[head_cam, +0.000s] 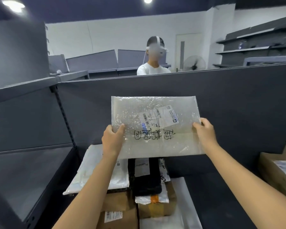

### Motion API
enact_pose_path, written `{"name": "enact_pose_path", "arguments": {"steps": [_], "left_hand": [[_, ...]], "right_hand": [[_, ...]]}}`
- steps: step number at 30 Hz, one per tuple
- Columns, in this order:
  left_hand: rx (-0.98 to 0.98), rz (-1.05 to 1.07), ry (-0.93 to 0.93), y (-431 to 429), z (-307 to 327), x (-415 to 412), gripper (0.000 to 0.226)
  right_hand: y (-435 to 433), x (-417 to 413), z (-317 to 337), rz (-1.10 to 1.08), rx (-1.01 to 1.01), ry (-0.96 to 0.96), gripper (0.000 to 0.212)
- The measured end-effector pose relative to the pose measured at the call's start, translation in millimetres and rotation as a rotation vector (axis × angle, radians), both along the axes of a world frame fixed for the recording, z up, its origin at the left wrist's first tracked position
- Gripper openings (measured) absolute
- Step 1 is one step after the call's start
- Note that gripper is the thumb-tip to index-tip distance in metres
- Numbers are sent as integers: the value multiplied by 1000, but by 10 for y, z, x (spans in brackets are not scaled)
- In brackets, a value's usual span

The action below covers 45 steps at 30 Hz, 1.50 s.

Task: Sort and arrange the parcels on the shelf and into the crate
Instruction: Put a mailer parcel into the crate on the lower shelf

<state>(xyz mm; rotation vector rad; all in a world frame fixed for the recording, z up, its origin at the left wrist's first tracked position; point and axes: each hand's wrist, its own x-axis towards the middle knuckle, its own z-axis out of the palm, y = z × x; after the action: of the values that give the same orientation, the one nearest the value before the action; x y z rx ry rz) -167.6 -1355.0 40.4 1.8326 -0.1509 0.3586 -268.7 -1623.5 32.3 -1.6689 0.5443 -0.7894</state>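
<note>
Several parcels (145,179), grey shelf (213,192); left hand (113,139), right hand (205,134) grip mailer (155,142).

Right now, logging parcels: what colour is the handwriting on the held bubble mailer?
Black handwriting on the translucent bubble mailer; head view.

Left hand (113,138), right hand (205,134), outstretched, curled.

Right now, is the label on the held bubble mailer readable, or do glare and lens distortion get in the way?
Head view: the bubble mailer, gripped by the left hand and right hand, carries speckled glare; its label shows a barcode, but the print is too small to read. Head view: the ceiling light is blown out; the partition edge bows with wide-angle distortion.
</note>
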Motion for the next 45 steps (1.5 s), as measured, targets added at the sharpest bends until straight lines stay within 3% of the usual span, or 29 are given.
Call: {"name": "enact_pose_path", "arguments": {"steps": [10, 25, 30, 45], "left_hand": [[-36, -74, 128, -177, -264, 6, 34], [-58, -153, -101, -330, -219, -152, 40], [1, -118, -35, -348, -294, -100, 38], [0, -312, 89, -552, -656, -167, 29]], "right_hand": [[-130, -129, -108, -63, -37, 26, 13], [-246, -188, -296, -129, 8, 66, 10], [-296, -258, -380, -138, -14, 93, 7], [-362, -651, -797, -244, 86, 200, 12]]}}
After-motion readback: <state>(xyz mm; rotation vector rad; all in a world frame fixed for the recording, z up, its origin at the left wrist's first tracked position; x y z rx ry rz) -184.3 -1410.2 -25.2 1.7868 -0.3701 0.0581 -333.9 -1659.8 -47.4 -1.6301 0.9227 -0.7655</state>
